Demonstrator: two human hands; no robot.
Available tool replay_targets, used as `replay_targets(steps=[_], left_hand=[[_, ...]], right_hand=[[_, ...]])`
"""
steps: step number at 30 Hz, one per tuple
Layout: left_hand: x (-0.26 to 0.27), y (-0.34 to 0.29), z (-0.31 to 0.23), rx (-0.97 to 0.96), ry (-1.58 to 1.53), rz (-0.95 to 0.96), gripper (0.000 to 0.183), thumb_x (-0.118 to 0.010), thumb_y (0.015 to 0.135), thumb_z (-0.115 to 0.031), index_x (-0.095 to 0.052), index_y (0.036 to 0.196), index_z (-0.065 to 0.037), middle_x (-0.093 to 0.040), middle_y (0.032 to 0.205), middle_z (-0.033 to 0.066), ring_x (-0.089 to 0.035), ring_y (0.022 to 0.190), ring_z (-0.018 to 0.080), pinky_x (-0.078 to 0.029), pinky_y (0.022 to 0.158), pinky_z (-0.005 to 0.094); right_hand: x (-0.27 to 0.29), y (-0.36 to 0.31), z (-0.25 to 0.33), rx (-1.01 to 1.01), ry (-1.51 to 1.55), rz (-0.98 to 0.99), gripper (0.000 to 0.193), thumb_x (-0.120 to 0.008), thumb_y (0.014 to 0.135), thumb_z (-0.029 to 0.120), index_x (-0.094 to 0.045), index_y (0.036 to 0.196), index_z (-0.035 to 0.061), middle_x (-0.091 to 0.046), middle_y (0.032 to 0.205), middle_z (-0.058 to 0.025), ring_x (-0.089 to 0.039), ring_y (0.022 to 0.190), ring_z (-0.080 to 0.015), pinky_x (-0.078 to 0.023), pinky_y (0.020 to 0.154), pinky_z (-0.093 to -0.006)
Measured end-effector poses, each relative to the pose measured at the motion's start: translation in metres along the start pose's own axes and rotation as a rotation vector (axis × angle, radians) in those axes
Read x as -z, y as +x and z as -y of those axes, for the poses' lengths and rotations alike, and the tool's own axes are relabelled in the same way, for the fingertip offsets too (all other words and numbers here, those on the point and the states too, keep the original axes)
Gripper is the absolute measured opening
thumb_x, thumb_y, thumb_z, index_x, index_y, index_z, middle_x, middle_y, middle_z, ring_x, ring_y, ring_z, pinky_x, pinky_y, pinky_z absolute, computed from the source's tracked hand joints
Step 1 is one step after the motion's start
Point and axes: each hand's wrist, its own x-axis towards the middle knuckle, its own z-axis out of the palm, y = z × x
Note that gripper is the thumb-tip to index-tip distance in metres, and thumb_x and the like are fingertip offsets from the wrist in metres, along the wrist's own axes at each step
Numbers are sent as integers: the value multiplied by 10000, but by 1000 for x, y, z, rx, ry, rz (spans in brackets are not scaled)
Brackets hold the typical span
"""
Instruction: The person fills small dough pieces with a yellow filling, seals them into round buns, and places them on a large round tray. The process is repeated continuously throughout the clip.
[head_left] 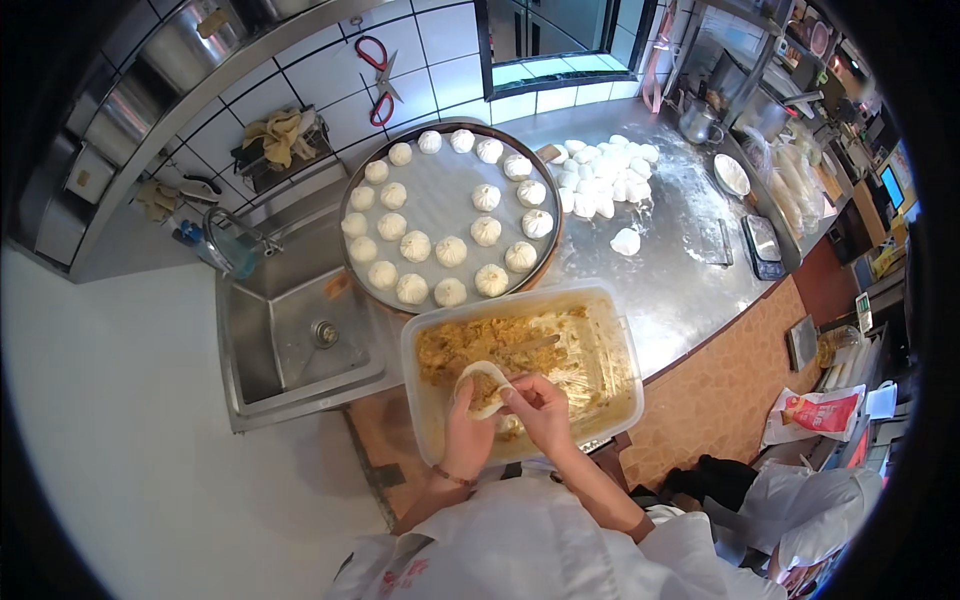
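My left hand [466, 437] cups a round white dough wrapper [490, 408] with brownish filling in its middle. At the wrapper's right edge, the fingers of my right hand [541, 409] pinch the dough. Both hands are over a clear plastic tub [628, 350], whose yellow-brown filling [450, 345] is heaped toward the left and far side and smeared thin at the right. Beyond the tub lies a large round lined tray [430, 215], where several pleated buns [451, 251] sit in rings.
Floured dough pieces [610, 175] are piled on the steel counter [640, 290], with one piece [625, 241] apart. A bowl of flour [731, 175] and a scale [763, 240] stand at the right. Left is a sink [290, 345]; red-handled scissors [381, 80] hang above. A person [800, 505] is at lower right.
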Motion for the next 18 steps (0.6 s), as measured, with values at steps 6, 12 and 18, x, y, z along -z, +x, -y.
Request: replay_targets(steps=[6,12,18], left_hand=[[-18,-5,-4,-82,254,-68,344,-536,992,-54,-535,1335,-21,-609,1273,104,-603,1172,223,-493,1005,377],[-20,-6,-1,-42,280,-101,431,-542,904,76,-532,1324,-23,-612,1251,103,-609,1161,221,-520,974,363],[-12,-7,3,-26,288,-94,426,-533,897,89,-535,1311,-15,-624,1235,109,-612,1154,219,-523,974,362]], right_hand=[[6,-5,19,138,-511,-9,68,-734,897,33,-676,911,0,-671,896,-73,-658,780,-119,-550,667,-264],[10,-6,27,330,-747,-7,130,-770,857,31,-641,868,20,-617,809,-29,-566,686,-94,-460,601,-241],[9,-6,36,113,-768,-5,104,-761,863,67,-662,856,32,-608,753,-50,-570,632,-162,-462,573,-303]])
